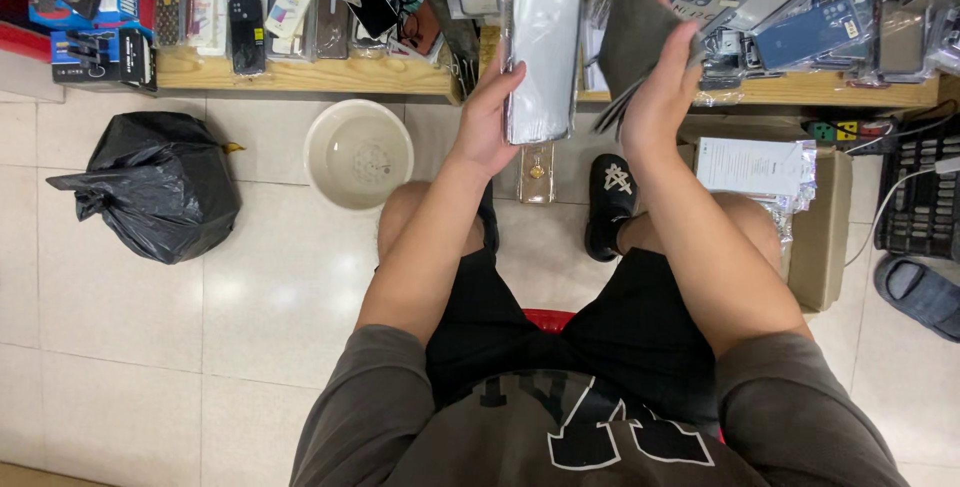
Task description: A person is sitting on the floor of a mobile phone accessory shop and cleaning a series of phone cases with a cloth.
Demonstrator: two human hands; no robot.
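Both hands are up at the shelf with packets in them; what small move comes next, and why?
Probably lower the left hand and set its clear-wrapped pale phone case packet aside. That packet is held upright alone, apart from the dark flat packets fanned in the right hand, and both hands are full.

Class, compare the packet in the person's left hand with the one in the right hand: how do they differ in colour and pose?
The left hand holds a pale packet that is shiny and grey-white; the right hand holds a dark packet that is dull grey-green. The pale packet stands upright, flat face to the camera; the dark packet is tilted, showing edges at its lower corner. Both are flat, held up before the wooden shelf.
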